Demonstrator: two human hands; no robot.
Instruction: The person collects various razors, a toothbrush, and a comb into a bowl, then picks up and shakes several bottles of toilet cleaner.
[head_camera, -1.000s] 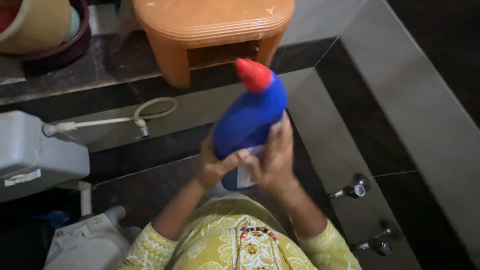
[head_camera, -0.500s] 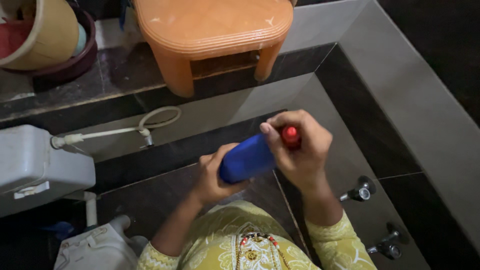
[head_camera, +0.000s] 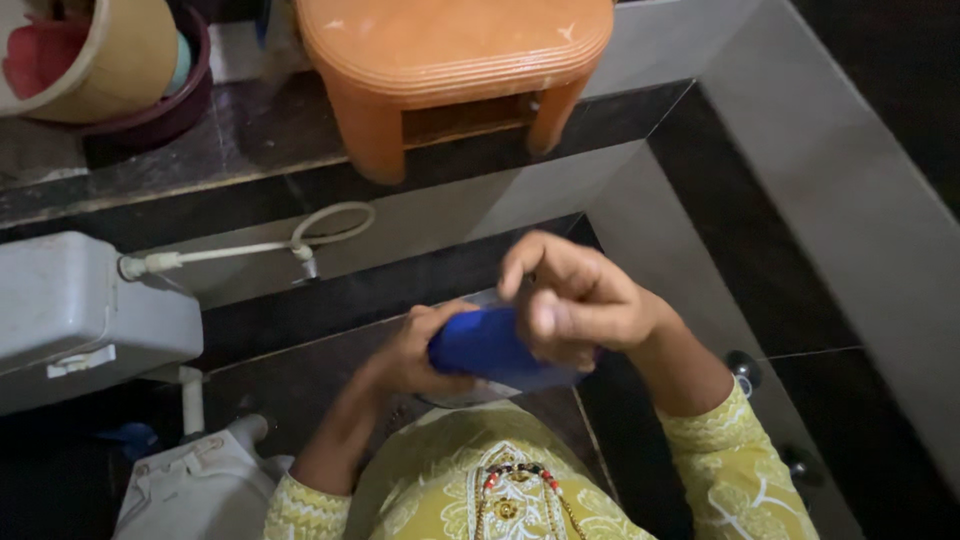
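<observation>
Blue bottle (head_camera: 478, 347) held level between both hands. Left hand (head_camera: 415, 352) cups its base; right hand (head_camera: 575, 300) wrapped over the top end, cap hidden. Orange stool (head_camera: 455, 60) beyond.

bottle (head_camera: 480, 347) blue | stool (head_camera: 455, 60) orange | sleeves (head_camera: 735, 470) yellow, white-patterned

The bottle (head_camera: 490, 348) lies between the left hand (head_camera: 415, 350) and the right hand (head_camera: 575, 300). The stool (head_camera: 455, 70) stands on the ledge (head_camera: 250, 150) behind them. The tank (head_camera: 85, 310) is to the left.
</observation>
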